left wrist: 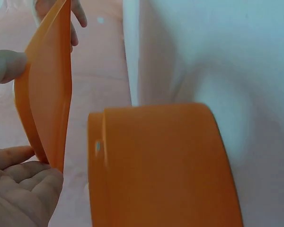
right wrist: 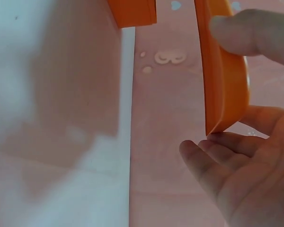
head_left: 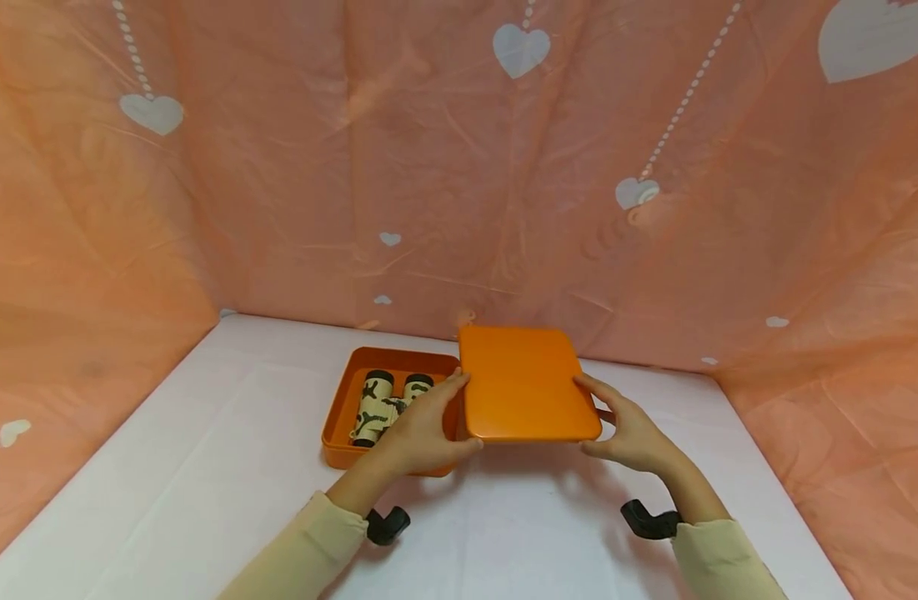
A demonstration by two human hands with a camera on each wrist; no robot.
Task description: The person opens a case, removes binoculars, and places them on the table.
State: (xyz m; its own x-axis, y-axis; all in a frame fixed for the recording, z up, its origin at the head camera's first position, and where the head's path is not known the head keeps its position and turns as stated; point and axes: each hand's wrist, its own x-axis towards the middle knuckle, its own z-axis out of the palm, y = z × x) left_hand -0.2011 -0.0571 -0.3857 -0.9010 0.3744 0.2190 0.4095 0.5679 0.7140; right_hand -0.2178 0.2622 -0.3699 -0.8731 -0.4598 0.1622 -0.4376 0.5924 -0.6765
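Note:
An orange lid [head_left: 529,383] is held above the table between both hands. My left hand [head_left: 424,427] grips its left edge, thumb at the near corner and fingers along the side. At the opposite edge, my right hand [head_left: 629,427] pinches the lid the same way; the right wrist view shows the thumb on the outer face and fingertips under the rim [right wrist: 215,127]. Left of the lid stands an orange box [head_left: 342,454] without its cover, partly behind my left hand. Inside it lie camouflage-patterned binoculars [head_left: 374,408] with black ends, their right part hidden by that hand.
A white-covered table [head_left: 203,467] carries the box. Peach cloth with white hearts [head_left: 428,167] hangs behind it and on both sides. A black curved piece shows at each wrist, such as the right wrist mount [head_left: 649,521].

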